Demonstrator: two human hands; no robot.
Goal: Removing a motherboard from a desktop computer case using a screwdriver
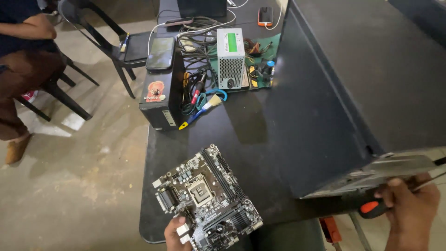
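The left hand (175,232) held a motherboard (207,197) by its near edge, thumb on top, its grip clamped on the board. The board sat low over the near end of the black surface (246,121), tilted, with its square processor socket facing up near the middle and its ports toward the left edge of the surface.

The right hand (409,204) was at the lower right corner, its grip closed round a screwdriver (374,209) with an orange and black handle. It was just beside the near lower corner of a large black computer case (353,83), which lay on its side along the right of the surface, with a grey metal edge showing at its near end.

Farther back on the surface stood a small black box (160,93) with a phone (160,52) lying on top. Beside it lay a tangle of cables (197,46), a brush (204,109) with a blue and yellow handle, and a grey power supply (230,58) on a green mat (265,65). Another phone (265,16) with an orange rim lay at the far end.

To the left, on the concrete floor, stood a black chair (111,42), and another person (23,56) sat at the picture's edge.
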